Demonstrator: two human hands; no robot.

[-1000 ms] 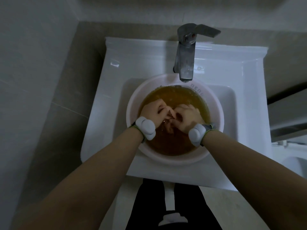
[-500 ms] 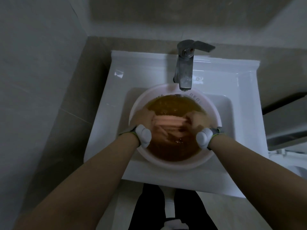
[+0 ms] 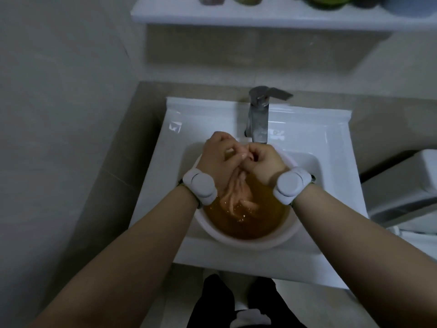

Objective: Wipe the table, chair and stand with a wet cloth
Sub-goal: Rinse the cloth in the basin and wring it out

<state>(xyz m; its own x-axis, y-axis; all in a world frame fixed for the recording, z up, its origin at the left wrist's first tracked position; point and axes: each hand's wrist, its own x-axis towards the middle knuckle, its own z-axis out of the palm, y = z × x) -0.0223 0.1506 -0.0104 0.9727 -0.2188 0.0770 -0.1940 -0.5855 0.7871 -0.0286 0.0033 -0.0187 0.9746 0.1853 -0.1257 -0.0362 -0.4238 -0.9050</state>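
Observation:
A wet pinkish cloth (image 3: 238, 197) hangs bunched from both my hands over a white basin (image 3: 250, 242) that holds brownish water. My left hand (image 3: 218, 159) and my right hand (image 3: 264, 162) grip the cloth's top together, knuckles nearly touching, just below the tap. The cloth's lower end dips into the water. Each wrist carries a white band device. The table, chair and stand are not in view.
The basin sits in a white sink (image 3: 212, 119) with a metal tap (image 3: 259, 117) at the back. A white shelf (image 3: 260, 18) with jars runs above. A tiled wall stands close on the left, a white toilet tank (image 3: 411, 185) on the right.
My hands held the cloth stretched in the water; now they have come together and lifted it, bunched, above the basin. The head camera has tilted up, showing the shelf.

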